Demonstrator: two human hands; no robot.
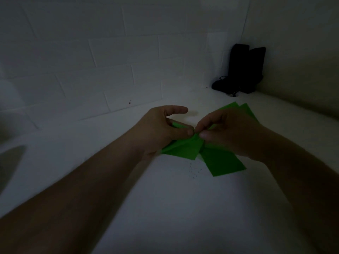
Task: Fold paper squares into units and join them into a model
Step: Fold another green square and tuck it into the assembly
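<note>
The left hand [161,129] and the right hand [225,132] meet at the centre of the frame, each pinching the folded green paper piece [183,148] between thumb and curled fingers; the two thumb tips nearly touch over a raised crease, while the left index finger sticks out straight above it. Both forearms reach in from the lower corners. The piece being worked sits on or just above the white tabletop [165,208], its lower flap spreading toward the bottom of the frame.

Just right of it and partly under the right hand lies a flat green paper rectangle [223,163], overlapped by the worked piece. Some small dark specks [194,171] dot the table just below the two papers. Farther back, above the right hand, the corners of more green paper sheets [244,109] show. In the upper right corner of the table, against the white brick wall [91,61], stands a black object [244,70] too dark to identify.

The light is dim, so a crease could easily be set off-line. Because the worked piece overlaps the flat rectangle, a press could likely catch both layers. Pulling the pinch unevenly might tear or skew the thin paper, leaving a unit that would not lock.
</note>
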